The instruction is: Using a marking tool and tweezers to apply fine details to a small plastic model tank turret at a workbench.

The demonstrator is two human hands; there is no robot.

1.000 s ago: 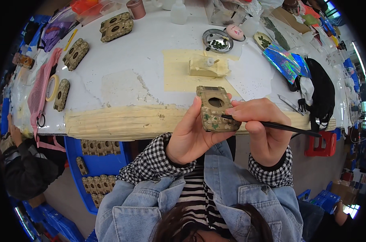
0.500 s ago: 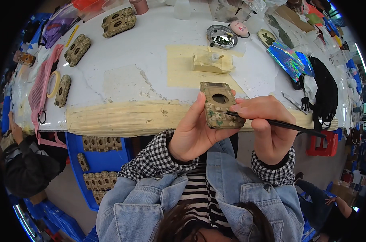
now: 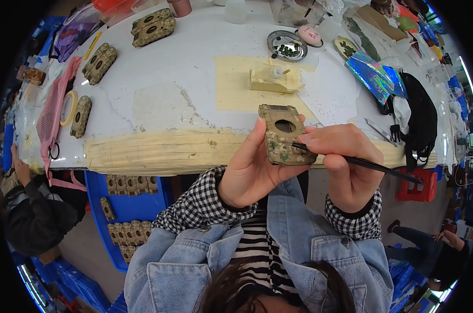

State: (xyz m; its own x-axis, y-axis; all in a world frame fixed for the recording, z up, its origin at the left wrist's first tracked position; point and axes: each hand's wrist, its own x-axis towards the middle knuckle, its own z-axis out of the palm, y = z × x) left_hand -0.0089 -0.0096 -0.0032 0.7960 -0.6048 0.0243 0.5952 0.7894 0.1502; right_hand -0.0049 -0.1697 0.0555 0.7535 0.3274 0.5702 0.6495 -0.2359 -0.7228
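A camouflage tank hull is clasped by the left hand, with the thumb along its left side and the fingers curled behind. By the right hand, a slim black tool, apparently tweezers, is pinched between thumb and fingers. Its tip is brought to the hull's upper face, just below the round opening; whether anything is gripped there cannot be told. Compared with half a second ago, hardly any change is seen in the hands, which suggests that a careful, steady placing of the tip is being kept up; a person at the far right has shifted.

Part of the hull's right edge is hidden by the right fingers. Beyond, on the bench, a tape-covered block is set between the hull and a round dish of dark green pieces. Metal tweezers are laid to the right. More hulls are spread on the left, and others are held in a blue tray below.
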